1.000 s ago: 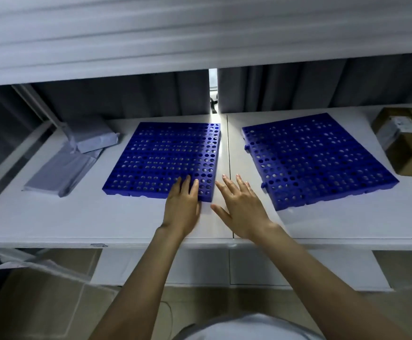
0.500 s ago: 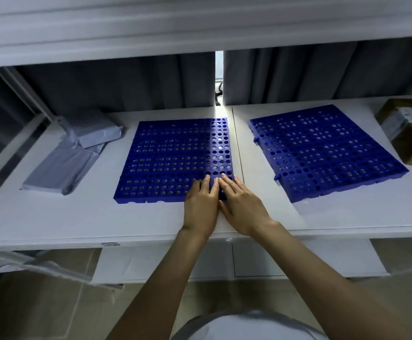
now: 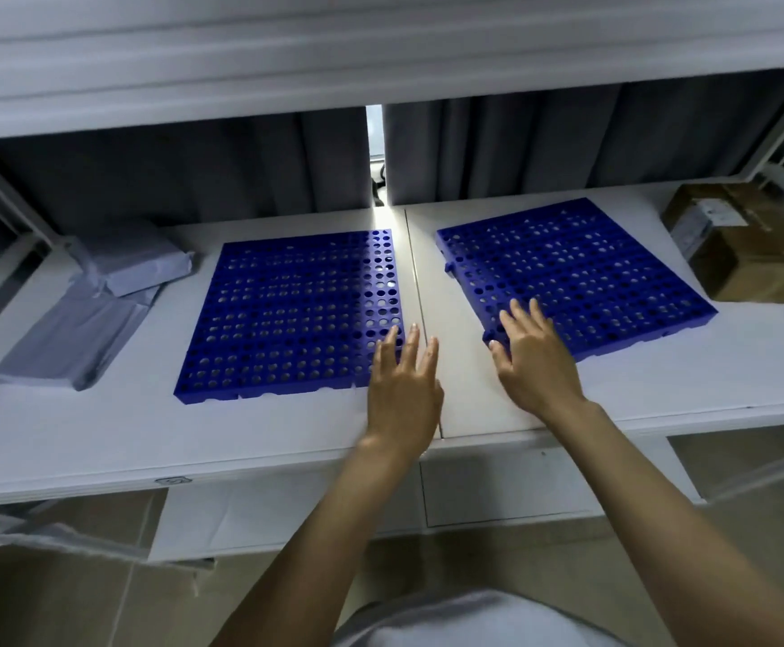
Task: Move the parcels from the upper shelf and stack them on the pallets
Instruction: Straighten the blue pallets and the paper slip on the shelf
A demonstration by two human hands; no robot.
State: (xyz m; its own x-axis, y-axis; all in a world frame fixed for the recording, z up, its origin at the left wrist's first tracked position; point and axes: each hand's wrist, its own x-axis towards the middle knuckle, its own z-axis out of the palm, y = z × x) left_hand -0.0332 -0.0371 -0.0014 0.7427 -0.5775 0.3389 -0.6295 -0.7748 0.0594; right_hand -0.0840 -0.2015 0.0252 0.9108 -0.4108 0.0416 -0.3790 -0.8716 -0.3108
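- While nothing is stacked yet, left hand point(image 3: 404, 385), fingers spread, touches left pallet point(image 3: 287, 315) at its near right corner; right hand point(image 3: 532, 361), spread flat, presses skewed right pallet point(image 3: 581, 268) at its near left corner, probably squaring it.
- Grey parcels point(image 3: 101, 310) at shelf point(image 3: 77, 436) left edge, brown carton point(image 3: 749, 254) at right edge.

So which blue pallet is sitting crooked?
The right pallet, by the cardboard box; it is turned askew, while the left pallet lies square with the shelf edge.
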